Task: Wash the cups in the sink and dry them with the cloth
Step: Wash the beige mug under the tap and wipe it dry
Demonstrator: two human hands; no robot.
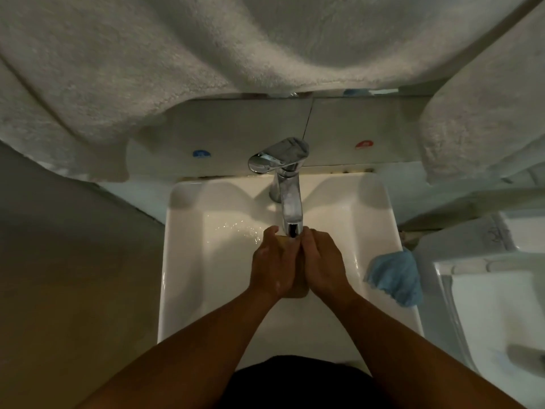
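Over the white sink [182, 261], both hands hold a tan cup [299, 286] under the chrome tap's spout [292, 211]. My left hand [272, 264] grips the cup's left side and my right hand [323, 261] grips its right side. Most of the cup is hidden between the hands; only its lower end and a bit near the spout show. Water wets the basin to the left of the spout. A blue cloth [395, 276] lies crumpled on the sink's right rim.
White towels [177, 54] hang overhead across the top of the view, and another [477, 119] hangs at the right. A white toilet [495, 305] stands right of the sink. Blue and red stickers sit on the ledge behind the tap.
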